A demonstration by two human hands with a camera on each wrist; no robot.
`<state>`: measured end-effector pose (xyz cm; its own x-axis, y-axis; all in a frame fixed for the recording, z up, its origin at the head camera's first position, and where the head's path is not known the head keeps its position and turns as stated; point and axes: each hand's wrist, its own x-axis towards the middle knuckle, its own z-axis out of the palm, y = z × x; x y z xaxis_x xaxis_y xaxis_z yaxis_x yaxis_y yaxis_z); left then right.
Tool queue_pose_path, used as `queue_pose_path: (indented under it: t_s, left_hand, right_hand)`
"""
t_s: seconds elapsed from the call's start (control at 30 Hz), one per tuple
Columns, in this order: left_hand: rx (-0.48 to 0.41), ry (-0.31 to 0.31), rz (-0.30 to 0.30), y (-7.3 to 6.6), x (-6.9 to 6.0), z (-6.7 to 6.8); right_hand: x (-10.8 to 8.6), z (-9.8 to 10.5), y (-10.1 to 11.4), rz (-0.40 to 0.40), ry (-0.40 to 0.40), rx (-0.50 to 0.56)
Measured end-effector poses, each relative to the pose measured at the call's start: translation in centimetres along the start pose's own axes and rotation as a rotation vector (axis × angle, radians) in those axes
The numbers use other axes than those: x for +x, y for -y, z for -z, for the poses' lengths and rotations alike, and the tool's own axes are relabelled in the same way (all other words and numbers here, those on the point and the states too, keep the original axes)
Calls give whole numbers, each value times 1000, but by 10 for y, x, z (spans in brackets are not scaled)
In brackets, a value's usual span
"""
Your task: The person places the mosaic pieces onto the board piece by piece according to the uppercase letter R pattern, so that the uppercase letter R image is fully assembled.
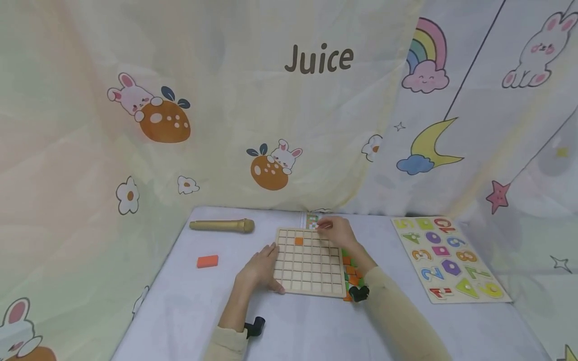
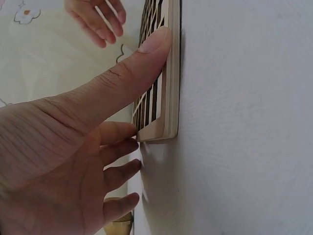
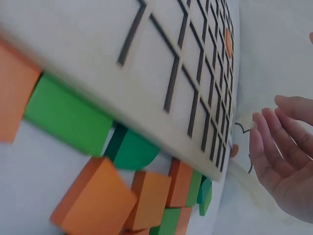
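A wooden grid board (image 1: 311, 294) lies flat on the table, with one orange square tile (image 1: 299, 241) in a cell of its upper rows. My left hand (image 1: 259, 269) rests against the board's near left corner. Its thumb (image 2: 117, 83) lies along the near edge, and its fingers touch or nearly touch the left side. Over the board's far right part hovers my right hand (image 1: 337, 232), close to a patterned card (image 1: 312, 220). In the right wrist view the right hand's fingers (image 3: 281, 147) are loosely bent, with no object visible between them.
Orange and green blocks (image 3: 95, 198) lie in several pieces along the board's right side. A gold microphone (image 1: 221, 225) and an orange-red block (image 1: 207, 261) are on the left. On the right lies a number and shape puzzle board (image 1: 451, 296). A printed curtain (image 1: 217, 125) hangs behind.
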<state>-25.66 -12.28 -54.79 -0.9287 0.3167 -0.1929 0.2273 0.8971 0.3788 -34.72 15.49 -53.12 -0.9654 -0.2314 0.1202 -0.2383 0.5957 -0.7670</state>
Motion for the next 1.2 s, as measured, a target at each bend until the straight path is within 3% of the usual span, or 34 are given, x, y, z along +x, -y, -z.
queue_pose_path:
  t_s: [0.27, 0.53, 0.7, 0.93, 1.2]
  left_hand:
    - [16, -20, -9, 1, 2, -2]
    - [8, -9, -8, -2, -2, 2]
    - [17, -7, -11, -3, -2, 3]
    - [27, -14, -19, -2, -1, 0]
    - [22, -12, -16, -1, -2, 3]
  right_hand:
    - [-7, 13, -16, -71, -70, 12]
    - [-10, 29, -34, -88, -134, -41]
    - [-13, 35, -48, -167, -170, -78]
    - [-16, 37, -63, -324, -118, -178]
    - [-16, 36, -57, -293, -81, -258]
